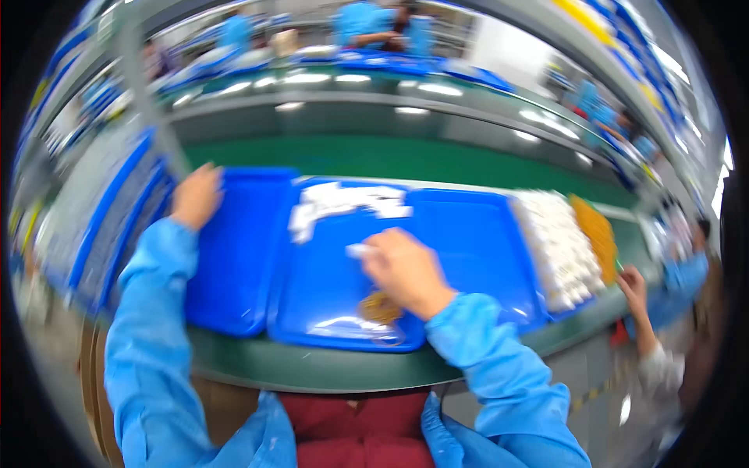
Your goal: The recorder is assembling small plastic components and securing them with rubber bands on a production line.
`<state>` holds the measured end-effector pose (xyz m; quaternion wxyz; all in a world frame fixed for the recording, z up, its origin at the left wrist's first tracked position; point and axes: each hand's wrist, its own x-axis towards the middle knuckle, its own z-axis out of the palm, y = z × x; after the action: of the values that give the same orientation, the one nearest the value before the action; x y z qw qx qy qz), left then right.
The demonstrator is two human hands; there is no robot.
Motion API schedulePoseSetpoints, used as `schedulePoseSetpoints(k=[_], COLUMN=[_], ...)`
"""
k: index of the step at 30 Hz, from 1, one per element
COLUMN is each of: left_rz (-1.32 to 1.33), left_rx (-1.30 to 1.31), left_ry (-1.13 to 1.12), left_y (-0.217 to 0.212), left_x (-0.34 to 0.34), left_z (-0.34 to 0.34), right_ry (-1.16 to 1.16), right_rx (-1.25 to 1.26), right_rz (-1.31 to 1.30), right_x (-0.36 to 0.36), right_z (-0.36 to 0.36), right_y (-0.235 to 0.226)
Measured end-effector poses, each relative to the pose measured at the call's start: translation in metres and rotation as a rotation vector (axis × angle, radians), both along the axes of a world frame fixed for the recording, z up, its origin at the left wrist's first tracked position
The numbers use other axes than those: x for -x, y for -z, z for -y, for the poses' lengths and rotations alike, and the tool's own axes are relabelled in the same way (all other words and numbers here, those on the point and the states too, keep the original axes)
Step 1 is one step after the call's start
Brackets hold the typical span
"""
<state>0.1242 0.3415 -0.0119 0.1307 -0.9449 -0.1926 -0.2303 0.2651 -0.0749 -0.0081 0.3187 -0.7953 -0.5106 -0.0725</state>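
Note:
Three shallow blue trays lie side by side on the green bench. At the far left corner of the left tray (243,249), my left hand (197,196) is closed over the rim. My right hand (407,269) is over the middle tray (312,288), pinching a small white piece (359,250) between thumb and fingertips; blur hides its exact kind. Many similar white pieces (343,201) are spread along that tray's far side. Below my right hand, a tangle of thin yellowish bands (380,308), which look like rubber bands, rests near the tray's front. The right tray (476,249) is beside it.
White pieces in dense rows (555,246) fill a tray at the right, beside an orange-yellow pile (594,238). More blue trays (117,210) stand tilted at the left. Another person's hand (633,288) reaches to the bench at the right. A grey post (144,86) rises far left.

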Motion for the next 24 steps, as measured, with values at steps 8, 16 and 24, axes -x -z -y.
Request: schedulePoseSetpoints(k=[8,16,24], left_rz=[-0.047,0.155,0.320], left_rx=[0.022,0.297,0.758], left_ry=[-0.047,0.292,0.444], left_y=[0.035,-0.032,-0.041], left_x=[-0.017,0.045,0.099], left_z=[-0.068,0.069,0.305], right_ry=[-0.013,-0.051,-0.112], right_rx=[-0.034,-0.284,-0.655], right_rz=[-0.023,-0.207,-1.490], right_x=[-0.001,0.001,0.058], right_z=[0.035,0.028,0.045], right_y=[0.025,0.015,0.007])
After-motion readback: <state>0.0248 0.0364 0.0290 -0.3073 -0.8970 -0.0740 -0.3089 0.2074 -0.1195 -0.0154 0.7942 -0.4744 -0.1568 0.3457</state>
